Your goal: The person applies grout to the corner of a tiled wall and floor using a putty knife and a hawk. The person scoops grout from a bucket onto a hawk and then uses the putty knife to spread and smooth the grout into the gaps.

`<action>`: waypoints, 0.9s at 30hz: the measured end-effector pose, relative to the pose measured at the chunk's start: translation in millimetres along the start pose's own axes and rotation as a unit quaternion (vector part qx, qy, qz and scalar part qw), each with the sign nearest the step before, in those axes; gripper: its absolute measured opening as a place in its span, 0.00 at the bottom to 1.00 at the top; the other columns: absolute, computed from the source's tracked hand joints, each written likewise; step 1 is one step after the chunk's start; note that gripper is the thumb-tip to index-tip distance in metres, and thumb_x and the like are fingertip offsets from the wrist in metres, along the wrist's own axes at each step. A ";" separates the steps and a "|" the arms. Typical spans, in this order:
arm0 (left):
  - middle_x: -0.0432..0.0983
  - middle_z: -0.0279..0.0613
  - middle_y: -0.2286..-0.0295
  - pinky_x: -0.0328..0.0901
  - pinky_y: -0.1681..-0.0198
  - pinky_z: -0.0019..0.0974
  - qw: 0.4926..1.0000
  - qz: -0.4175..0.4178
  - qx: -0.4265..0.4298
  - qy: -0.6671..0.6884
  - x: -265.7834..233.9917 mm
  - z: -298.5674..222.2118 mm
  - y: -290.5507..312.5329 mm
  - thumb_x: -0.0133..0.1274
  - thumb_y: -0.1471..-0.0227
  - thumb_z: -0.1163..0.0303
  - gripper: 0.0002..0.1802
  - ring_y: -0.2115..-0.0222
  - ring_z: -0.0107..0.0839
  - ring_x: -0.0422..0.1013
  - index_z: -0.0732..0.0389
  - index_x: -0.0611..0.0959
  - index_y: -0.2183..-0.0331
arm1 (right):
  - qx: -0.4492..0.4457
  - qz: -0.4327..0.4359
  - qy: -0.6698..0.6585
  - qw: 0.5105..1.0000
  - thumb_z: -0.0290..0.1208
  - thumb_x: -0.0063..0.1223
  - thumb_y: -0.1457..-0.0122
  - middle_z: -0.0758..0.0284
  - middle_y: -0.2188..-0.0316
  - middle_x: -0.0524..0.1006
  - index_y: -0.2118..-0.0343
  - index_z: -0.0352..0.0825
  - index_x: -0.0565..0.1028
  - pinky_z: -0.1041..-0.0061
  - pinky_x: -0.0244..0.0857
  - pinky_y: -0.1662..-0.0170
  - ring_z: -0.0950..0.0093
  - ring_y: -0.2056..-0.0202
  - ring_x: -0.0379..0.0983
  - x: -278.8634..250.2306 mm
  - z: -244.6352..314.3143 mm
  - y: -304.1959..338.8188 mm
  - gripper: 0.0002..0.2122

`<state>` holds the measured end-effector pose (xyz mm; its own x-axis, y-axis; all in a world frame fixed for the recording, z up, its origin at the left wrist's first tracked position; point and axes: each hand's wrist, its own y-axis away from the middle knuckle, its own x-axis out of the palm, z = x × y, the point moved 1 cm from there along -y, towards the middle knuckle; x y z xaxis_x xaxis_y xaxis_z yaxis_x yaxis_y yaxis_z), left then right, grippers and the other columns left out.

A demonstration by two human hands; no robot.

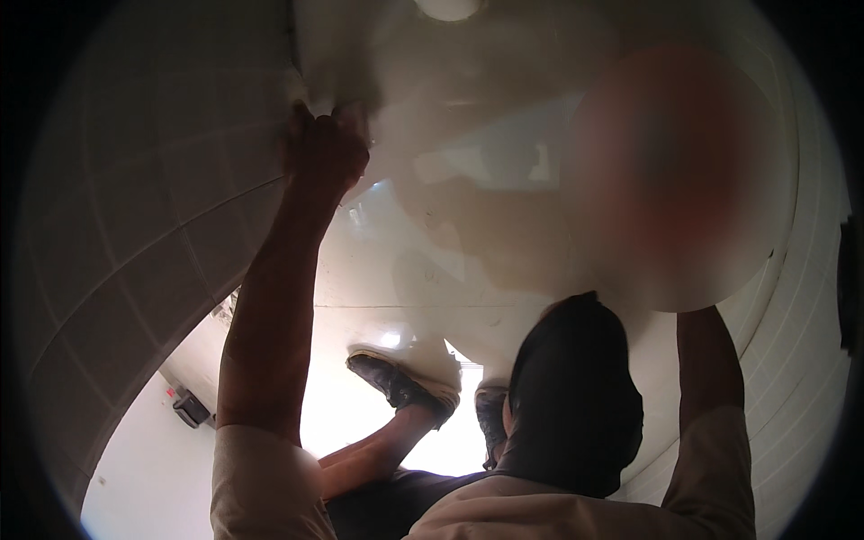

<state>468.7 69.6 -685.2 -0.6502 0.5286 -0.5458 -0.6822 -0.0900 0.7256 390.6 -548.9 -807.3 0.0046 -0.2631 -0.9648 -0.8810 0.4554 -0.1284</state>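
Observation:
My left arm reaches far forward, and my left hand [326,148] is low against the glossy pale floor [423,234], close to the foot of the tiled wall [171,171] on the left. Its fingers look bent and closed together. Shade and blur hide what they hold, if anything. On the right, my right forearm [709,360] stretches forward and disappears behind a large round blurred patch. That patch covers my right hand completely, so neither its fingers nor anything it holds can be seen.
Two dark shoes [400,382] rest on the floor close to me, beside my bent knee [576,387] in black cloth. Another tiled wall [792,360] rises at the right. A round white thing [450,7] shows at the far edge. A small black object [191,408] lies at lower left.

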 end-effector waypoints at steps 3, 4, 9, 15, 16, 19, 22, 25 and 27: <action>0.80 0.50 0.56 0.54 0.36 0.63 0.986 -0.083 -0.053 0.135 8.2 7.0 11.6 0.65 0.50 0.57 0.25 0.42 0.48 0.66 0.54 0.80 0.51 | 0.004 0.015 0.012 1.000 0.61 0.52 0.42 0.61 0.28 0.48 0.28 0.40 0.48 0.47 0.48 0.34 0.56 0.29 0.44 -10.0 6.0 9.4 0.46; 0.80 0.49 0.56 0.56 0.38 0.64 0.982 -0.093 -0.080 0.142 9.2 9.4 15.5 0.64 0.49 0.56 0.26 0.40 0.50 0.63 0.54 0.79 0.50 | 0.006 0.018 0.014 1.000 0.61 0.52 0.42 0.61 0.28 0.48 0.28 0.40 0.48 0.47 0.48 0.34 0.55 0.29 0.44 -12.1 12.1 13.9 0.46; 0.81 0.48 0.57 0.63 0.44 0.65 0.987 -0.051 -0.090 0.123 22.0 26.8 27.0 0.61 0.47 0.55 0.28 0.40 0.52 0.61 0.55 0.76 0.48 | 0.017 0.034 0.031 0.999 0.61 0.51 0.41 0.59 0.29 0.49 0.28 0.39 0.47 0.46 0.48 0.34 0.53 0.30 0.44 -20.6 44.8 32.1 0.46; 0.81 0.48 0.60 0.65 0.47 0.63 0.979 -0.081 -0.101 0.157 10.1 26.4 73.2 0.59 0.46 0.61 0.24 0.46 0.50 0.67 0.59 0.76 0.50 | 0.017 0.047 0.039 0.998 0.61 0.49 0.40 0.58 0.29 0.49 0.28 0.37 0.47 0.45 0.48 0.35 0.51 0.30 0.45 -26.9 79.3 35.6 0.45; 0.78 0.50 0.54 0.61 0.44 0.63 0.976 -0.019 -0.098 0.193 2.1 28.1 85.4 0.54 0.43 0.64 0.19 0.44 0.51 0.66 0.61 0.77 0.51 | 0.018 0.049 0.043 0.998 0.61 0.49 0.40 0.57 0.29 0.49 0.28 0.37 0.47 0.44 0.48 0.35 0.51 0.30 0.45 -25.9 84.4 34.1 0.45; 0.75 0.52 0.50 0.61 0.42 0.60 0.966 -0.062 -0.086 0.237 56.6 23.3 117.7 0.51 0.41 0.68 0.14 0.45 0.52 0.68 0.62 0.78 0.54 | 0.006 0.056 0.045 0.997 0.61 0.49 0.40 0.57 0.29 0.50 0.28 0.36 0.47 0.44 0.49 0.35 0.50 0.30 0.45 -31.1 99.3 34.4 0.45; 0.75 0.52 0.52 0.66 0.48 0.54 0.891 -0.399 -0.047 0.210 82.1 25.7 161.9 0.53 0.41 0.66 0.13 0.54 0.49 0.72 0.64 0.80 0.57 | 0.000 0.060 0.048 0.997 0.61 0.48 0.39 0.56 0.29 0.50 0.28 0.36 0.47 0.43 0.49 0.35 0.49 0.31 0.46 -31.0 111.4 33.9 0.45; 0.74 0.51 0.53 0.67 0.49 0.52 0.842 -0.437 -0.051 0.311 96.6 36.5 180.1 0.50 0.38 0.67 0.13 0.55 0.53 0.71 0.66 0.79 0.57 | -0.010 0.064 0.051 0.997 0.61 0.47 0.39 0.55 0.30 0.51 0.28 0.35 0.47 0.43 0.49 0.35 0.47 0.31 0.46 -32.1 124.4 35.8 0.45; 0.74 0.52 0.55 0.69 0.53 0.49 0.840 -0.392 -0.073 0.367 97.9 34.6 184.0 0.49 0.37 0.67 0.13 0.57 0.53 0.72 0.65 0.78 0.56 | -0.014 0.067 0.054 0.996 0.61 0.47 0.38 0.55 0.30 0.51 0.28 0.35 0.47 0.42 0.49 0.35 0.47 0.31 0.46 -34.7 128.5 35.7 0.45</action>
<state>291.1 134.0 -590.6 0.0236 -0.1844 -0.9826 -0.9960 -0.0887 -0.0072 419.8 -414.2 -807.9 -0.1640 -0.2928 -0.9420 -0.8833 0.4687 0.0081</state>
